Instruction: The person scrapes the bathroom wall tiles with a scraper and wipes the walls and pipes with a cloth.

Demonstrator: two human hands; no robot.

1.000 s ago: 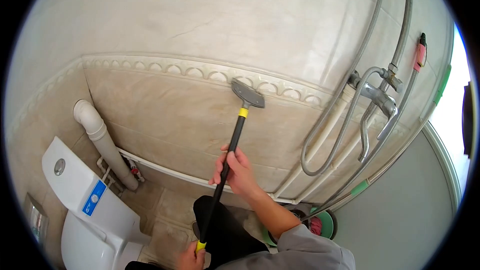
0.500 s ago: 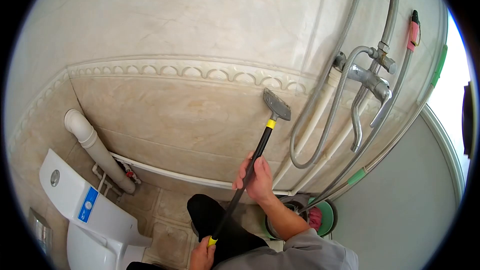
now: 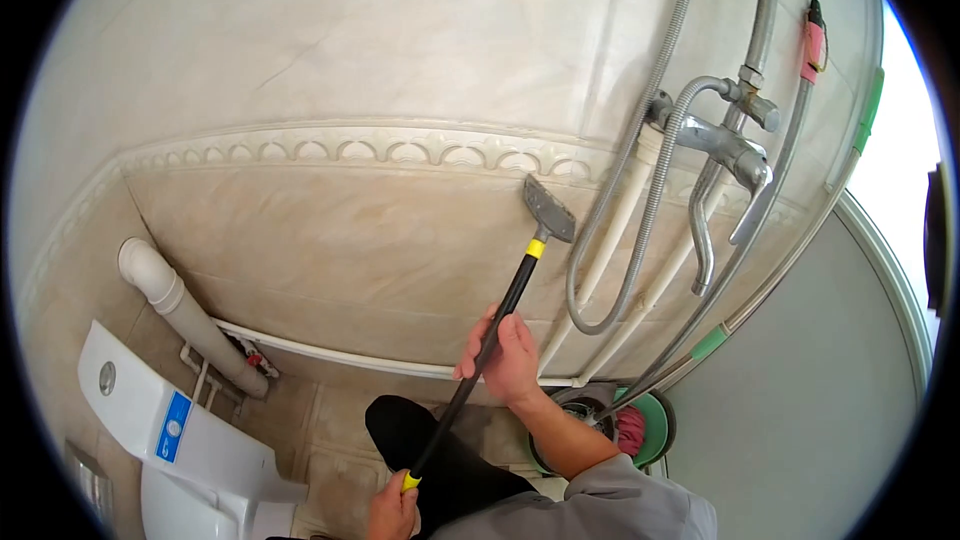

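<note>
A long-handled scraper (image 3: 460,392) with a black shaft, yellow bands and a grey head slants up across the view. My left hand (image 3: 393,512) is closed around its lower end by the yellow band. Higher up, my right hand (image 3: 507,358) wraps loosely around the middle of the shaft, thumb on the near side. The scraper head (image 3: 549,210) is at the beige tiled wall (image 3: 350,230), just under the raised border strip (image 3: 410,152). I cannot tell whether its edge touches the tile.
On the right wall are a shower mixer tap (image 3: 735,155), a looping hose (image 3: 575,280) and white pipes (image 3: 610,250). Below them stands a green bucket (image 3: 655,430) with a pink cloth (image 3: 629,430). A white toilet (image 3: 225,460) and a drainpipe (image 3: 190,325) are at left.
The view has shifted slightly, so the tap and wall border sit further left. Relative to the border, the scraper head is a little further right. Both hands keep their hold.
</note>
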